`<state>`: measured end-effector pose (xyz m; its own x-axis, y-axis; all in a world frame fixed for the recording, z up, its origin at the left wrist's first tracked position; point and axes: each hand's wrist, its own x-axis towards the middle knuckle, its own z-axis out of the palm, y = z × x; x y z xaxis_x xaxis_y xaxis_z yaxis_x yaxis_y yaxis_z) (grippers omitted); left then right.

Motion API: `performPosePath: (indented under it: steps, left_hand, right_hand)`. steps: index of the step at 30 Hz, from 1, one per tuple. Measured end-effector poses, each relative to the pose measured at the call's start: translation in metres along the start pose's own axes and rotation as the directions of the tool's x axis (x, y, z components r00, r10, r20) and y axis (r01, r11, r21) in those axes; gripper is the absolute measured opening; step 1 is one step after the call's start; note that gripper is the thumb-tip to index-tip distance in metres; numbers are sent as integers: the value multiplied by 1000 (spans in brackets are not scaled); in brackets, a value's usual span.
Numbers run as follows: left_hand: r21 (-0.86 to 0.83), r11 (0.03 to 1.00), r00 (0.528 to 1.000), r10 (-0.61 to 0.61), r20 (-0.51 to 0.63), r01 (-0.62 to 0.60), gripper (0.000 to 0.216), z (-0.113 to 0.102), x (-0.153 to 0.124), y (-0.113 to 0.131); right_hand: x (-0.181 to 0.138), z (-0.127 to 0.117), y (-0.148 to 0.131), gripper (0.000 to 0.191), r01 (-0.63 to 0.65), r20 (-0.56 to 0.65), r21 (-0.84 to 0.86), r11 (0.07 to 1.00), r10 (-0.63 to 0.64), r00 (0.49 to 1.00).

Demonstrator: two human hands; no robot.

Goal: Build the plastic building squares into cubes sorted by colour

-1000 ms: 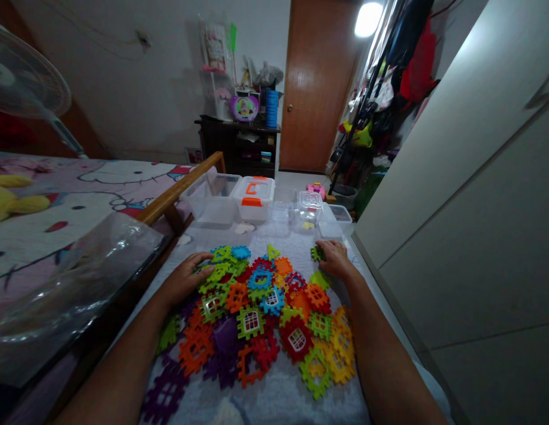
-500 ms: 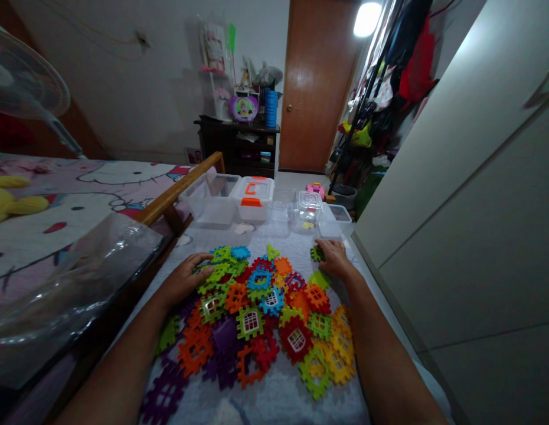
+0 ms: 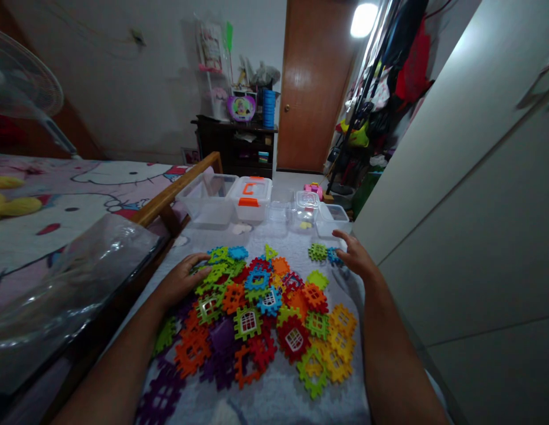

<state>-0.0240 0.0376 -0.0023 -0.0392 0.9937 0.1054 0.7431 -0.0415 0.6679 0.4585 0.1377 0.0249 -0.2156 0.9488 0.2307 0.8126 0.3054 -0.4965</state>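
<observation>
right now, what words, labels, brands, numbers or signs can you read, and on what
No readable text anywhere.
Hanging bag: any print is too blurred.
Purple case: any lettering is too small.
Pieces, lidded box: none I can make out.

Brown door [image 3: 312, 88] in a pale wall [image 3: 97, 94]; left, dark shelved cabinet [image 3: 212, 144]; upper right, bright light [image 3: 363, 20]; far right, probably a wardrobe [image 3: 482, 195].
</observation>
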Motion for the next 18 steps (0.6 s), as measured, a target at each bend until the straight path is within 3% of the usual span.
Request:
performPosePath:
  steps: [9, 18]
  left_hand:
    - [-3, 1000, 1000, -3, -8, 3, 62, 1, -1, -1]
    - [-7, 1000, 1000, -16, 4, 16, 65, 0, -1, 3]
  right_hand:
    - [7, 38, -29, 55, -47, 98, -279, 959, 77, 992]
    - [6, 37, -27, 57, 29, 150, -228, 973, 6, 989]
